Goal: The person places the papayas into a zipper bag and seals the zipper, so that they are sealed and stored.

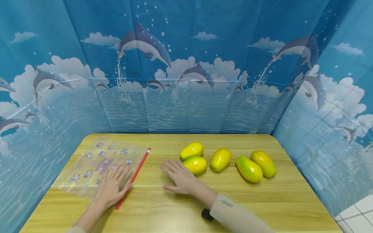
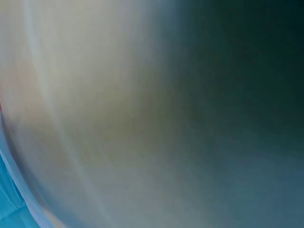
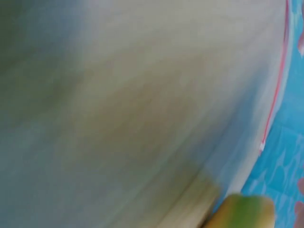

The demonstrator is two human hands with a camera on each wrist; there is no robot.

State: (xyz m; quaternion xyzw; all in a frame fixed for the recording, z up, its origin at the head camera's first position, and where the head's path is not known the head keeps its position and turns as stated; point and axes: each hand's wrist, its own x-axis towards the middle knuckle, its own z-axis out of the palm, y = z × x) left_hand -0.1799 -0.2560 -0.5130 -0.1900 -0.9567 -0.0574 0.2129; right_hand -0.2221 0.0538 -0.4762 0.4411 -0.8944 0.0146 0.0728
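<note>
Dolphin curtain (image 1: 180,106) behind, wooden table (image 1: 163,216) below, and here's the clear bag (image 1: 94,161) on the table's left! Across it lies the left hand (image 1: 113,187), fingers straight, by the red strip (image 1: 140,168). Right hand (image 1: 181,180) spread, gripping nothing, near five yellow fruits (image 1: 220,160); touching, one cannot tell.

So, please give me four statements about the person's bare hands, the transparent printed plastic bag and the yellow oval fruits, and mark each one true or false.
1. The bare left hand is over the transparent printed plastic bag with a long red edge strip. True.
2. Five glossy yellow oval fruits lie on the wood-grain table. True.
3. The bare right hand grips one fruit. False: its fingers are straight and hold nothing.
4. The red edge strip borders the bag's left side. False: it borders the right side.
</note>
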